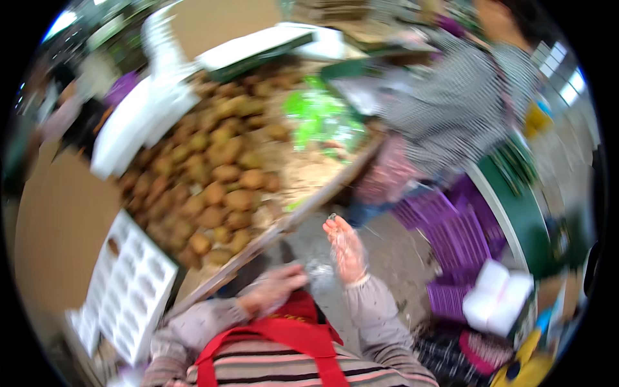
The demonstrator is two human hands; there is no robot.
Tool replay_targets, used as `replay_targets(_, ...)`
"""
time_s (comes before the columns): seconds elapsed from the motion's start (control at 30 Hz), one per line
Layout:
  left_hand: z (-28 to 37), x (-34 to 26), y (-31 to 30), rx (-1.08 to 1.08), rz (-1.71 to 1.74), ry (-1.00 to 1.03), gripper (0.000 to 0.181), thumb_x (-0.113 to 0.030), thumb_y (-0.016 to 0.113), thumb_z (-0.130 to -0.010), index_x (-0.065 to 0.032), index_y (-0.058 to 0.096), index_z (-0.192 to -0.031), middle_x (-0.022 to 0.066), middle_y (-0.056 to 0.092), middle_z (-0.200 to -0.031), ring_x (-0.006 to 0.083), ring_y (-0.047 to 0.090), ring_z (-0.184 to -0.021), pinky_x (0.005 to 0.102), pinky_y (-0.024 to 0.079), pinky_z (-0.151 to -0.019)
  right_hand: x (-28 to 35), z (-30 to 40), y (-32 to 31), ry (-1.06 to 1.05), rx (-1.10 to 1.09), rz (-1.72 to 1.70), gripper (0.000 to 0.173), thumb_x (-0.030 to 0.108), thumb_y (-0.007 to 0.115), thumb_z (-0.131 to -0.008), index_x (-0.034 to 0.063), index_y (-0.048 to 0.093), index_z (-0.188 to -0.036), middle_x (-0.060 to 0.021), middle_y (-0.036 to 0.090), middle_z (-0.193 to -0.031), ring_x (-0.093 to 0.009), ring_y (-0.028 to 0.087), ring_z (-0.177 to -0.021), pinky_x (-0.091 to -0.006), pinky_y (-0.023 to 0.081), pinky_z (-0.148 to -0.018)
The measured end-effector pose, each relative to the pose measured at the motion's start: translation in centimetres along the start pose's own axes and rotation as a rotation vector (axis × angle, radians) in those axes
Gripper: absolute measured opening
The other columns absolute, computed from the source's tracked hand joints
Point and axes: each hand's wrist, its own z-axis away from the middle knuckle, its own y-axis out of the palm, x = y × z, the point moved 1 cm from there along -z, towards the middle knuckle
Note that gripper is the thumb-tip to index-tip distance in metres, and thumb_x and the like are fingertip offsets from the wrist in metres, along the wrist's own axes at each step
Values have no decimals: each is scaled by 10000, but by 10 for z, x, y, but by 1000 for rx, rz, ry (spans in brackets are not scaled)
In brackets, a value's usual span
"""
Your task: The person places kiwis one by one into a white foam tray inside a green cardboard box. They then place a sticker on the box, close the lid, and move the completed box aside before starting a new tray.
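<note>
My left hand [276, 289], in a thin clear plastic glove, hovers over the front of my red apron [295, 309]. Its fingers are loosely extended, and no object shows in it. To its right, my right hand [347, 249] is raised over the floor, palm turned up, also in a clear glove. At its fingertips is a small dark speck, too blurred to name. Beyond both hands, a heap of brown kiwifruit [213, 169] lies on a worktable with a wooden edge [290, 220]. Neither hand touches the fruit.
A white moulded tray [128, 290] with oval hollows leans at the left. Bright green plastic packaging [319, 116] lies on the table. At right, a co-worker in a checked sleeve [445, 101] stands close. Purple plastic crates [449, 227] and a white foam bundle [500, 297] are lower right.
</note>
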Motion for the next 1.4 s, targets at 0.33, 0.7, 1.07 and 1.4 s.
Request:
replay_targets(0.33,57,24,-50,-135,-513,215,207,-221,525,-914,-39,599,-849,138,565,-671,213,554,-592,371,429,-562,-98,-16,155,526,277,-26,537,216,655,-856,70,411,-1312,-115,519,-1194,-204,545,-1020,-316,466,-818)
replay_targets(0.7,202,64,-138,-870,-166,424,111,-64,550,-902,24,614,-922,24,594,-802,86,523,-749,248,432,-655,-128,-108,213,-36,310,1186,380,114,690,-769,-19,591,-1111,-143,602,-1116,-196,577,-1015,-296,446,-891)
replay_targets(1.07,308,117,-221,-1060,222,401,140,-82,545,-886,45,594,-918,6,563,-787,76,461,-712,226,384,-624,-181,-107,300,-26,394,1687,631,300,769,-641,64,553,-1184,-182,582,-1138,-310,581,-1026,-375,453,-900)
replay_targets(1.4,301,126,-239,-1152,362,429,125,-89,568,-904,13,607,-965,8,578,-878,75,491,-816,212,392,-740,-187,-137,334,-304,551,1872,531,297,711,-750,44,570,-1195,-174,551,-1224,-327,527,-1122,-379,419,-949)
